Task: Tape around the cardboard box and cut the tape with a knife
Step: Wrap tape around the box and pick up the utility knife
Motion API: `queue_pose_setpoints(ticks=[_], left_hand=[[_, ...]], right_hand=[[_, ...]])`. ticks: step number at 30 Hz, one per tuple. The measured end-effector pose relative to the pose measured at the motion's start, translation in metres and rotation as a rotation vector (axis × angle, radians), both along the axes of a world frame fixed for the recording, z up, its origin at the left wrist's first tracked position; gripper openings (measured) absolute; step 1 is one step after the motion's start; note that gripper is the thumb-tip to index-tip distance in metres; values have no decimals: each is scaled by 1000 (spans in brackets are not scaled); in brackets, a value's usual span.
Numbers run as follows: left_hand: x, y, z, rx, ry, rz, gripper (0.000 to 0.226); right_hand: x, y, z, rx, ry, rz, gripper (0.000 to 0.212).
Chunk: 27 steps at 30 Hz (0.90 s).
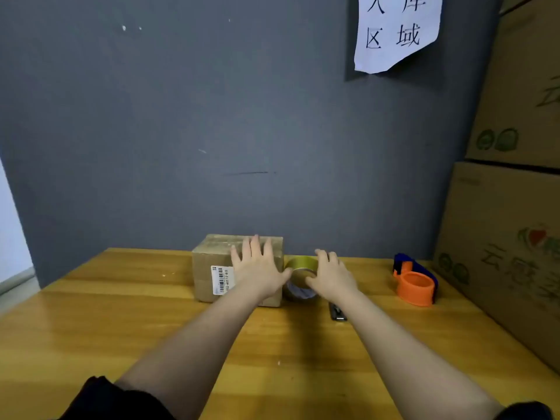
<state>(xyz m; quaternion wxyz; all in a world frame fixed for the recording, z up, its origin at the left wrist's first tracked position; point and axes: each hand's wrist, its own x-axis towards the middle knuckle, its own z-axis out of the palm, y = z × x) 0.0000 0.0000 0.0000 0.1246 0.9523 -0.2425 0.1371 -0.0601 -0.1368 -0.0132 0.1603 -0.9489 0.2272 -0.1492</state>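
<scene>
A small cardboard box (pixel 212 268) with a barcode label stands on the wooden table (pixel 121 313) against the grey wall. My left hand (pixel 257 268) lies flat on the box with fingers spread. Just right of the box sits a roll of yellowish tape (pixel 300 263). My right hand (pixel 331 275) curls over the roll, thumb at its near rim. A dark knife (pixel 337 313) lies on the table below my right wrist, partly hidden by the forearm.
An orange and blue tape dispenser (pixel 415 281) stands at the right of the table. Large stacked cardboard cartons (pixel 509 222) wall off the right side. A paper sign (pixel 397 28) hangs on the wall above.
</scene>
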Motion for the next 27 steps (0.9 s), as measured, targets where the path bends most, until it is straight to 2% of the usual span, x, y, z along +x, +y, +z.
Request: queue_pose_setpoints(ticks=[6, 13, 21, 27], left_hand=[[17, -23, -15, -20, -84, 95, 85], [32, -17, -22, -40, -191, 68, 62], [37, 18, -11, -1, -133, -152, 64], [30, 51, -3, 8, -45, -440, 67]], right_hand=[[22, -11, -14, 95, 21, 2, 73], [24, -17, -20, 66, -78, -15, 53], [-10, -5, -15, -11, -82, 57, 50], [-60, 32, -20, 53, -97, 87, 53]])
